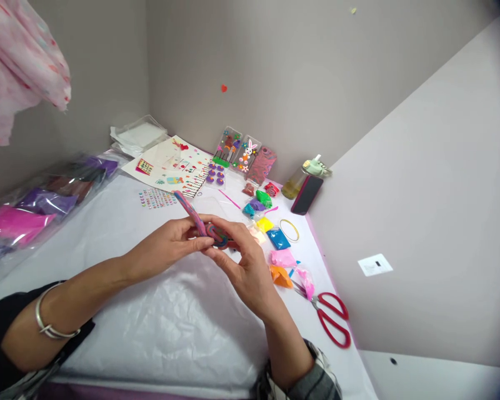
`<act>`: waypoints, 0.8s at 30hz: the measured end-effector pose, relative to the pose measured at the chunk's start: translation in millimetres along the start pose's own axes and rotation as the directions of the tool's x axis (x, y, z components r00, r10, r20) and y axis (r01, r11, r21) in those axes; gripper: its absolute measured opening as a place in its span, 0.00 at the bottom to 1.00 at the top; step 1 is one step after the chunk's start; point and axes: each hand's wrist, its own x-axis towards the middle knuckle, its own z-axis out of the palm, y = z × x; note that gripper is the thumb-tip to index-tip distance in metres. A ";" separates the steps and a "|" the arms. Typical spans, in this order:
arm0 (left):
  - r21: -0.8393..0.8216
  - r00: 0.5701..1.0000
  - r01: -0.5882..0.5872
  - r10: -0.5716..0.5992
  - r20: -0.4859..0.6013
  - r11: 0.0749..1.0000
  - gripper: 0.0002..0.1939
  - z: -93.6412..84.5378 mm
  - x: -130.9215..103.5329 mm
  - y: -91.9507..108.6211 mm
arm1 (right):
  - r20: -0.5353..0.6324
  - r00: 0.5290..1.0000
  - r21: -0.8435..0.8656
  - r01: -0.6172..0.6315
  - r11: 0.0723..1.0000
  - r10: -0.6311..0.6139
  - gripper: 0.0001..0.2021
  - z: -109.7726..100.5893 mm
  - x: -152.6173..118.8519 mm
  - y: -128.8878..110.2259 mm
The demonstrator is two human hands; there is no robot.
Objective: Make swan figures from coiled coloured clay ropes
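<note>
A marbled pink, blue and red clay rope (188,210) is held above the white-covered table, its free end sticking up to the left. Its other part is wound into a flat coil (217,235) with blue and green streaks. My left hand (182,240) pinches the rope where it meets the coil, thumb in front. Fingers of my right hand (244,258) curl around the coil's far side, with the thumb at its lower edge. Part of the coil is hidden by the fingers. Just behind my hands lies a clear, see-through case (208,205).
Right of my hands are clay packets, such as a blue packet (279,239), and red-handled scissors (333,319). Behind stand decorated phone cases (245,153), a bottle (295,186) and a phone (307,194). A sticker sheet (157,198) and bagged clay (20,222) lie left.
</note>
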 end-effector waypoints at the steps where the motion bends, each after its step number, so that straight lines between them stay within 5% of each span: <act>1: -0.010 1.000 0.002 -0.002 -0.001 1.000 0.15 -1.0 0.1 0.6 | 0.006 1.000 -0.021 0.015 1.000 -0.015 0.23 -0.4 -0.1 0.3; 7: 0.034 0.993 -0.025 0.029 -0.112 0.999 0.11 -6.8 2.2 2.6 | -0.133 0.988 -0.160 0.059 0.985 -0.081 0.20 -4.3 -0.8 8.0; 11: 0.001 0.985 -0.017 0.017 -0.169 1.000 0.11 -8.6 2.7 2.5 | -0.092 0.995 -0.153 0.035 0.988 -0.049 0.18 -9.1 -2.3 5.2; 24: -0.034 0.997 -0.024 0.022 -0.069 0.999 0.09 -7.9 2.9 -1.2 | 0.001 0.997 -0.187 0.079 0.979 -0.080 0.16 -14.6 -1.8 4.5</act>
